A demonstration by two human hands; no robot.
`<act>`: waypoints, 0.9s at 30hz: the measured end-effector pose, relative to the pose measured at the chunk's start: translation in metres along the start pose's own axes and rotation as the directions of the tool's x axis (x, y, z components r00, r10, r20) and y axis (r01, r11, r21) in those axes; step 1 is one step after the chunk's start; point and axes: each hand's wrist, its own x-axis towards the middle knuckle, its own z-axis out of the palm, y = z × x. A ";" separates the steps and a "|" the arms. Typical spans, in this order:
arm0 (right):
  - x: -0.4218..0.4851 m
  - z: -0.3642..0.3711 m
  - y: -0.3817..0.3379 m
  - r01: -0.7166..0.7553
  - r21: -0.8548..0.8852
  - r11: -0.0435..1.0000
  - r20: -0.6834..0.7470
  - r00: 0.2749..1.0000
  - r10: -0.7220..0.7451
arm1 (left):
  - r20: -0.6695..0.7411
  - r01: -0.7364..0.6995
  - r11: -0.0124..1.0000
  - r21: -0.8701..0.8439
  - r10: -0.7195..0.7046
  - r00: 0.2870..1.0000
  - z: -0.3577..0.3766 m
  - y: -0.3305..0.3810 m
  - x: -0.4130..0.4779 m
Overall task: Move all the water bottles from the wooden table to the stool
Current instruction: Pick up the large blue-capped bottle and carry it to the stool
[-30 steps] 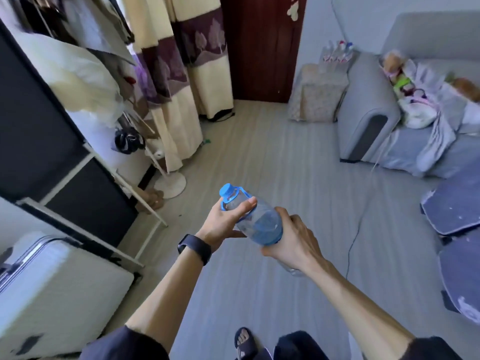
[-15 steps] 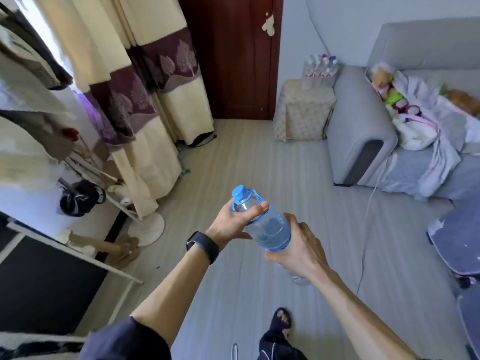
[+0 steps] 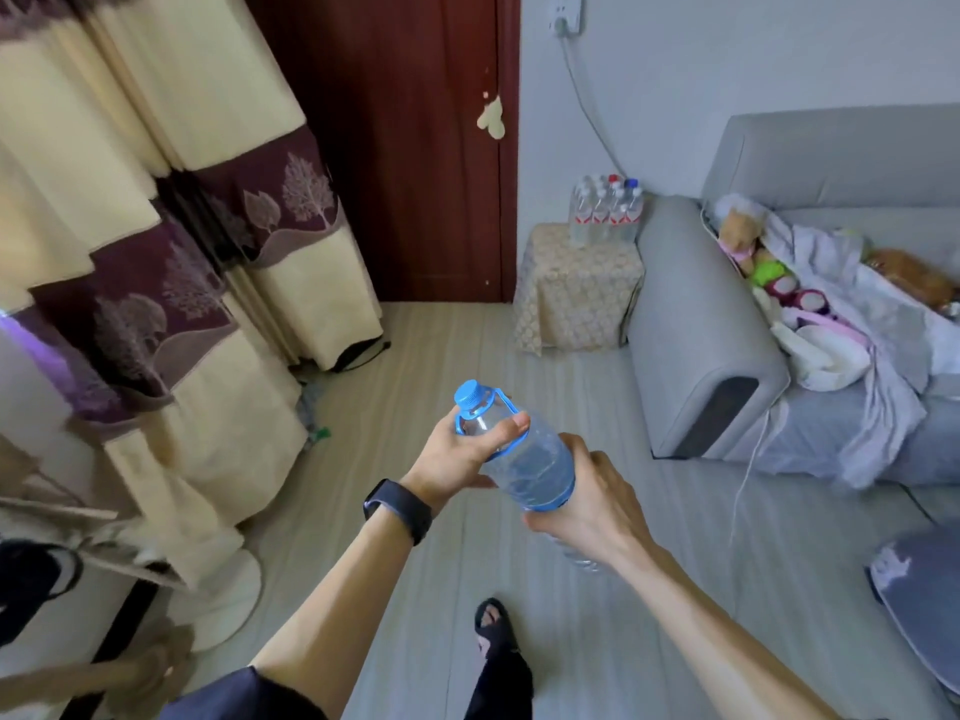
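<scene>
A: Grip?
B: Unchanged. Left hand (image 3: 460, 452) wrapped the big bottle (image 3: 527, 454) at its neck; right hand (image 3: 595, 504) clasped its lower body, mid-air over the floor (image 3: 441, 350).
A: What shifted?
B: View swung toward the door (image 3: 415, 148). The stool (image 3: 576, 288) sat closer, ahead of both hands, small bottles (image 3: 605, 210) already on it.
A: Meaning?
B: Likely mid-carry; set-down still pending.
</scene>
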 end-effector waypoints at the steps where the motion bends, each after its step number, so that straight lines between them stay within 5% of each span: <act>1: 0.024 -0.004 -0.001 -0.009 0.012 1.000 -0.013 1.000 0.010 | 0.011 -0.003 1.000 0.000 0.003 1.000 -0.002 0.008 0.025; 12: 0.246 -0.064 0.006 -0.135 0.121 0.983 -0.117 0.982 0.149 | 0.165 0.043 0.996 0.083 -0.057 0.985 0.003 0.095 0.278; 27: 0.552 -0.178 0.070 -0.177 0.090 0.980 -0.052 0.982 0.183 | 0.202 0.055 0.989 0.135 -0.082 0.976 0.065 0.191 0.585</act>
